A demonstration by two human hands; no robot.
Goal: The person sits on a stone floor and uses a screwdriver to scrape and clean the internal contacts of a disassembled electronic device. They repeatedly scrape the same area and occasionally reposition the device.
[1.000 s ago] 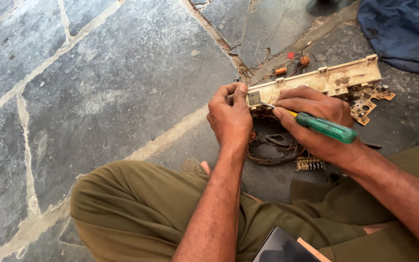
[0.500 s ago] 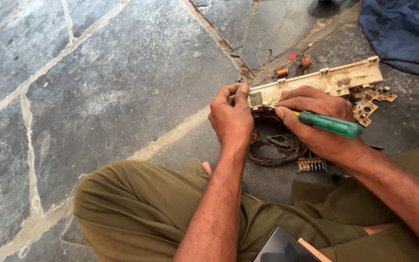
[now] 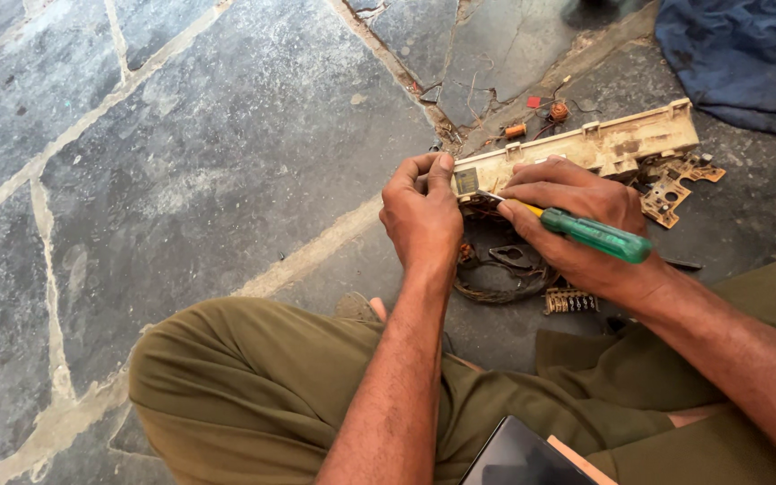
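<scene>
Stone floor [image 3: 181, 180], grey slabs with pale joints. I log a cream plastic housing [image 3: 604, 144] lying on it. Left hand [image 3: 424, 220]: grip clamped on the housing's near end. Right hand [image 3: 577, 224]: grip closed around a green-handled screwdriver [image 3: 590, 233], tip at that same end. Dark wire coil [image 3: 500, 278] beneath both hands. Tan circuit board piece [image 3: 675, 184] beside the housing; blue cloth [image 3: 747, 63] beyond.

Left hand [image 3: 422, 220] curled, fingertips pinched forward; right hand [image 3: 577, 224] closed in a fist-like grip, forearms converging, wrists near level.
</scene>
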